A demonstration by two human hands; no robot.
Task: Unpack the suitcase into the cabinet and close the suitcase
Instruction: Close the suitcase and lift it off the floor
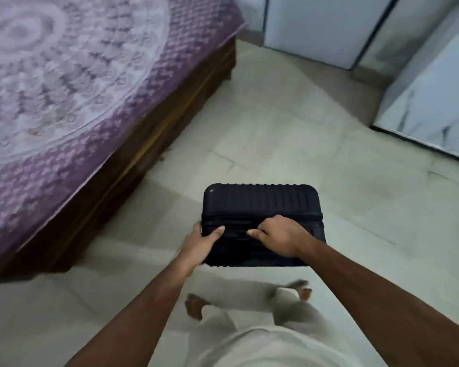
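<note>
The suitcase is a small hard-shell case, very dark navy or black, with rounded corners and ribbed grooves running across its shell. Its two halves are together, and a zip seam runs along the middle of the side facing up.

It is held out in front of the person, above the floor, with both hands on its near half. The left hand grips the case's left corner: the thumb lies on top, pointing toward the seam, and the other fingers wrap round the edge out of sight. The right hand sits on top, just right of the middle, with its fingers curled closed over something at the seam; whether that is a handle or a zip pull cannot be told. The far half of the case extends beyond both sets of fingers.

Below are pale stone floor tiles, the person's light trousers and bare feet, blurred. To the left, beyond the left hand's fingers, stands a dark wooden bed under a purple and white mandala cover. Far right, pale grey cabinet doors stand along the wall.
</note>
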